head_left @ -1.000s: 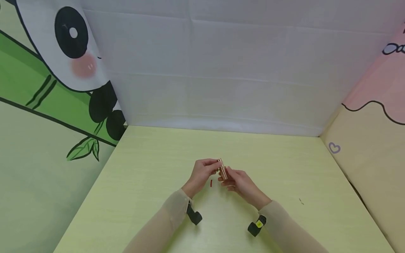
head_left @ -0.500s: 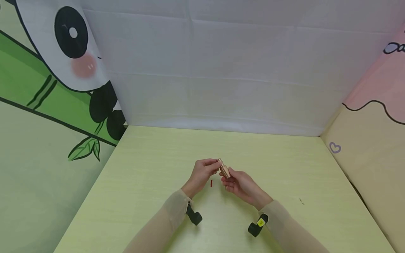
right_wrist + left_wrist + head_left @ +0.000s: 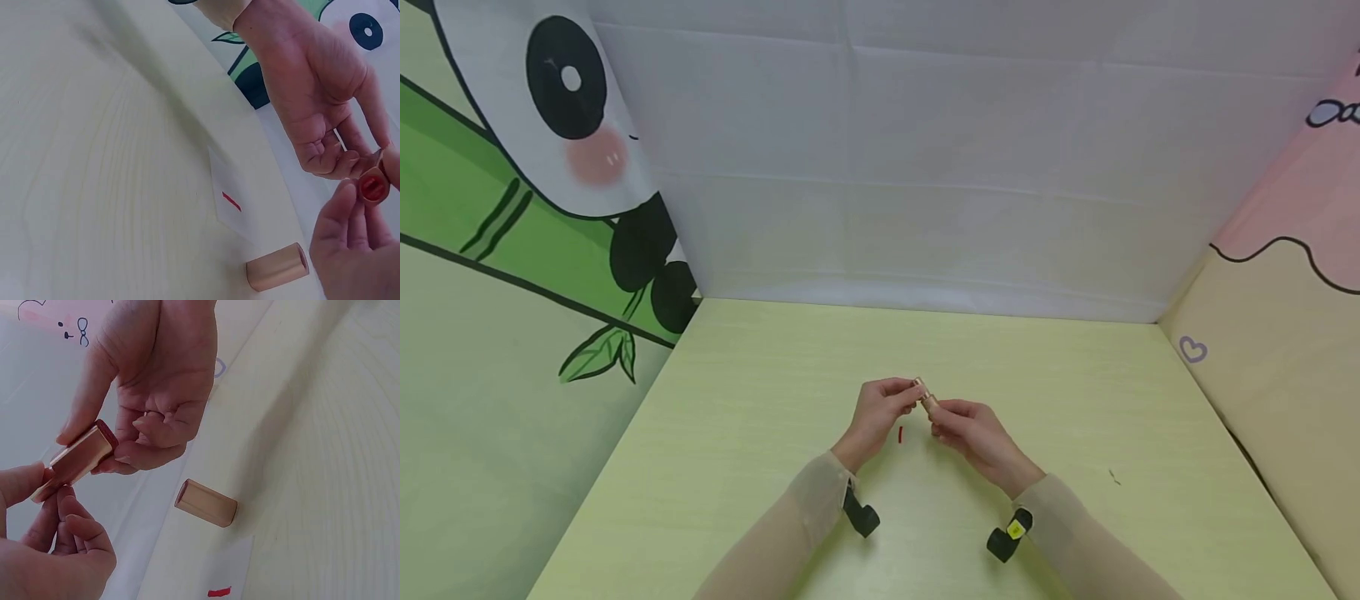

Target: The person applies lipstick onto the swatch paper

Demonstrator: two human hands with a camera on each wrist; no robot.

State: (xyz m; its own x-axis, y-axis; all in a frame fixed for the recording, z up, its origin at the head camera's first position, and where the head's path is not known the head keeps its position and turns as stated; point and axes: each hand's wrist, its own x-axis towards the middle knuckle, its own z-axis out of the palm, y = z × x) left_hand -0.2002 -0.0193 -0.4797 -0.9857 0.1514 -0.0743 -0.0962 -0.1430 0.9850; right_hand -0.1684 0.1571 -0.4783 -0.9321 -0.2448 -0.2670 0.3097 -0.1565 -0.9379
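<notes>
Both hands hold a copper-gold lipstick (image 3: 925, 395) above the table. My left hand (image 3: 880, 410) pinches its narrower end between thumb and fingers. The right hand (image 3: 976, 433) grips the wider part, its thumb laid along the side in the left wrist view. Red shows inside the open end of the lipstick (image 3: 375, 186) in the right wrist view. Apart from the hands, a matching lipstick cap (image 3: 206, 503) lies on its side on the table; the head view does not show it.
A small white paper (image 3: 234, 570) with a short red stroke (image 3: 900, 434) lies on the pale table (image 3: 760, 417), beside the cap. A thin dark mark (image 3: 1115, 477) is on the table to the right. A white sheet (image 3: 925, 167) rises behind the table, with printed panels at both sides.
My right hand has shifted its grip and turned; its thumb now covers the lipstick's wider part, which showed more before. The left hand stays nearly still.
</notes>
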